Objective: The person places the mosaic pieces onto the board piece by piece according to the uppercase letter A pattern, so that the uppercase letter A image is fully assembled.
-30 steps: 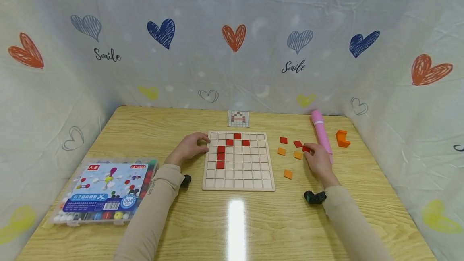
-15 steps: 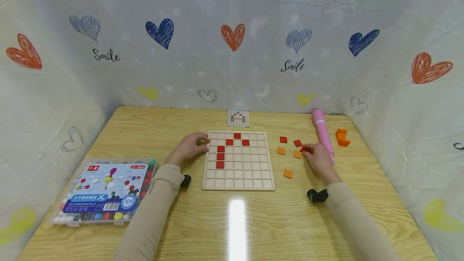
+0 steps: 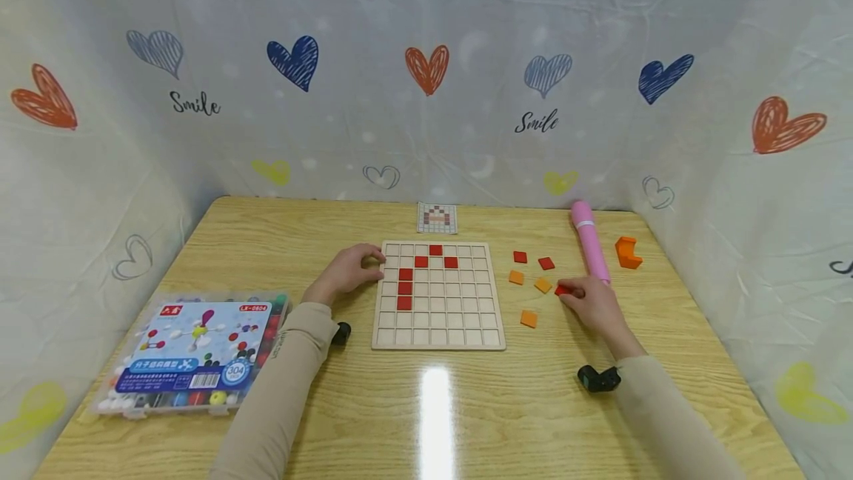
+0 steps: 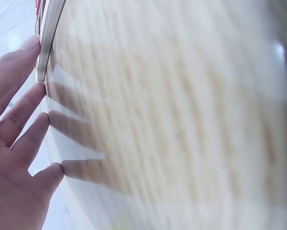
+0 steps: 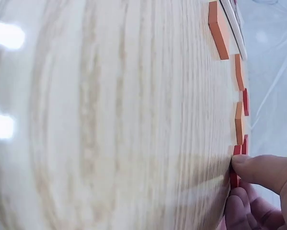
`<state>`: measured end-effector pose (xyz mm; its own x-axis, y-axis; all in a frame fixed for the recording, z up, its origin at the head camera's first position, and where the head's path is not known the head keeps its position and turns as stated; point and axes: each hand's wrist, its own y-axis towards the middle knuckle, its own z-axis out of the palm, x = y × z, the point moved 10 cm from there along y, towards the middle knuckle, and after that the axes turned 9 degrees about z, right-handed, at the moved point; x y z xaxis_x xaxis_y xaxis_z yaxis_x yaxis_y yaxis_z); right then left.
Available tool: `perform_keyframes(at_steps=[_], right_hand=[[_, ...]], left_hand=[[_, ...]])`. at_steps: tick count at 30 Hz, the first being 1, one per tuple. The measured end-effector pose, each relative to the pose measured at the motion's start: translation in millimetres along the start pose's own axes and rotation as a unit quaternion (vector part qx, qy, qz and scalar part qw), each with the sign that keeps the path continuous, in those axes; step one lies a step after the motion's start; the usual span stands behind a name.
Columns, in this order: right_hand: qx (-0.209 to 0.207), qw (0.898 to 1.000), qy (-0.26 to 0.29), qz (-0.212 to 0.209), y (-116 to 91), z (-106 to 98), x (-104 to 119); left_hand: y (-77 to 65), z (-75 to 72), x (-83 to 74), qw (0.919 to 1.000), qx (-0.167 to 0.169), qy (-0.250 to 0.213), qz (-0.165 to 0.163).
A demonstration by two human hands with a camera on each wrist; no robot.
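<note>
A square wooden grid board (image 3: 445, 350) lies mid-table with several red tiles (image 3: 405, 288) in its cells. My left hand (image 3: 345, 272) rests at the board's left edge. In the left wrist view, its fingers (image 4: 28, 103) are extended, tips on the table and right at the board's side. Right of the board, my right hand (image 3: 593, 308) pinches a red tile (image 5: 236, 167) between thumb and fingers, low at the tabletop. Near it lie two loose red tiles, one by the pinched tile (image 3: 546, 264), and three orange tiles (image 3: 543, 285).
A small pattern card (image 3: 437, 218) lies behind the board. At the right are a pink stick-shaped object (image 3: 590, 243) and an orange angled piece (image 3: 627, 252). A clear plastic molecular model kit box (image 3: 193, 347) stands at the left. A printed curtain (image 3: 466, 154) hangs behind the table.
My right hand has moved a little toward me with the red tile. The orange tile beside it has shifted slightly left and turned. My left hand stays at the board's edge.
</note>
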<state>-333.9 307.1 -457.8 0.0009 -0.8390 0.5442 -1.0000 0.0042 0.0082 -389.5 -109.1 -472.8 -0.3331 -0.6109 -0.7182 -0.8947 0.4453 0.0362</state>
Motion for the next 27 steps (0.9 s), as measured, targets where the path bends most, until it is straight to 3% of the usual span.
perform_keyframes(at_steps=[10,18,27], right_hand=[[0.003,0.998,-0.023,-0.056,-5,3,9],[0.006,0.996,-0.055,-0.071,-9,3,18],[-0.005,0.997,-0.014,-0.074,-5,-2,44]], left_hand=[[1.2,1.0,1.7,1.0000,-0.001,-0.001,0.003],[2.6,2.5,0.1,0.9999,0.003,-0.001,0.010],[0.5,1.1,1.9,0.9999,0.001,0.005,0.013]])
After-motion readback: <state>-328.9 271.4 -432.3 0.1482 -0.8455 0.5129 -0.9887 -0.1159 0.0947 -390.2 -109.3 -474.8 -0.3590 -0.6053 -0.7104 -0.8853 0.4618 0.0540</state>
